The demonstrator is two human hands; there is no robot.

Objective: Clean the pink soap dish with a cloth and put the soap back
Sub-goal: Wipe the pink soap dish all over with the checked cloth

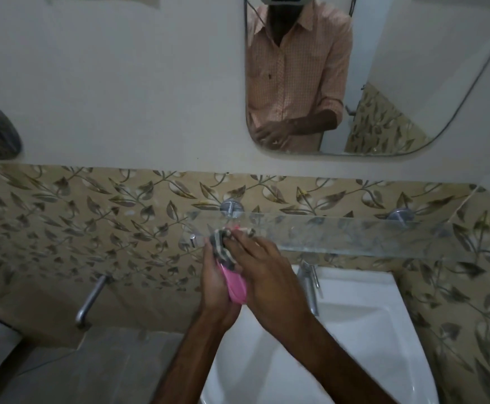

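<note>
Pink soap dish (235, 287) is held over the white sink (363, 330), long axis running near-to-far, far end tilted up toward the glass shelf (354, 234). Its upper part is covered by a grey patterned cloth (221, 246). It is cradled in the left hand (213, 282); the cloth is pressed on by the right hand (267, 275), both hands closed together.

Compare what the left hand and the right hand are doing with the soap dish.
The left hand cups the pink soap dish from below and the side, holding it up; the right hand lies over it from the right. The right hand's fingers press the dark patterned cloth against the dish's upper end, while the left hand's fingers curl behind the cloth. Both hands meet at the dish, above the white sink and in front of the glass shelf.
</note>
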